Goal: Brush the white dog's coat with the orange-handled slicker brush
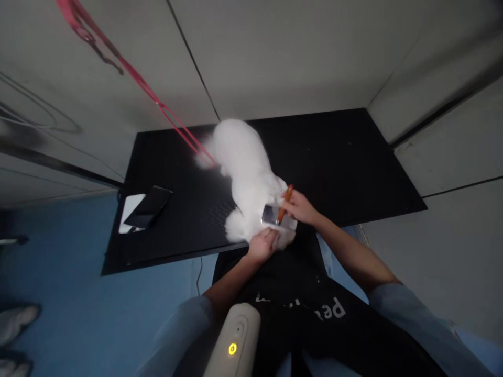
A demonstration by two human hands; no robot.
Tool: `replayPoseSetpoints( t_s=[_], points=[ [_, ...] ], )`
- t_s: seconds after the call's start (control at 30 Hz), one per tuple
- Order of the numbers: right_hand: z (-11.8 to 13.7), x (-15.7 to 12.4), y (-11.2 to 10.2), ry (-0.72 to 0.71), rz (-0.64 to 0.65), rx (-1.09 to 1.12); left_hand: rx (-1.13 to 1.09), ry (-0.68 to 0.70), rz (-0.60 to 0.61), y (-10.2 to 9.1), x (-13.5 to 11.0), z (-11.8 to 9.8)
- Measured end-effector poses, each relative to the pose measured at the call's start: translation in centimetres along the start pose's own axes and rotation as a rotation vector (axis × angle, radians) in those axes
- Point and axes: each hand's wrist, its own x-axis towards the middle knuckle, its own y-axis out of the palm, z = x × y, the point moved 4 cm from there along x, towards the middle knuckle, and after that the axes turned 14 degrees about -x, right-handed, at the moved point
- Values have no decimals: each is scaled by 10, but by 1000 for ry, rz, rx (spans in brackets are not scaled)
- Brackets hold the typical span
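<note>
A small white fluffy dog (247,178) stands on a black grooming table (346,167), its rear toward me. My right hand (301,207) is closed round the orange handle of a slicker brush (275,213), whose metal head rests on the dog's hindquarters. My left hand (262,245) grips the fur at the dog's rear, by the table's near edge, fingers curled. A pink leash (157,99) runs from the dog's neck up to the upper left.
Two phones (147,207), one dark on one white, lie at the table's left edge. A white device with a lit yellow light (234,340) sits close below the camera. I wear a black apron (306,309). Blue floor lies to the left; grey walls surround the table.
</note>
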Motion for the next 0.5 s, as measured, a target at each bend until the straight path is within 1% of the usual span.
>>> replayPoseSetpoints(
  t_s=[0.03,0.07,0.13,0.17,0.2,0.27,0.3,0.33,0.4,0.43,0.47,0.5],
  points=[
    [0,-3,-1,35,-14,5,-9,10,-16,0,-2,0],
    [1,-7,-4,70,-78,11,-27,20,-33,0,-3,1],
    [3,-18,-13,110,-290,21,-81,29,-59,-1,-6,4],
    [4,-23,-14,107,-342,28,-108,26,-68,-2,-8,5],
    [5,-28,-12,92,-312,37,-136,19,-75,-2,-9,8],
    [4,-35,-3,93,-146,62,-185,2,-87,-2,-11,12],
    [2,-38,0,111,-111,75,-200,-7,-91,-1,-12,14],
    [-1,-41,0,132,-131,88,-204,-15,-95,1,-13,17],
    [-7,-46,-6,149,-284,89,-173,-6,-96,3,-14,20],
    [-9,-48,-8,126,-323,78,-142,20,-95,4,-14,20],
    [-10,-49,-7,87,-297,69,-109,62,-95,4,-14,20],
    [-12,-49,-5,54,-240,66,-77,114,-96,3,-15,19]
  ],
)
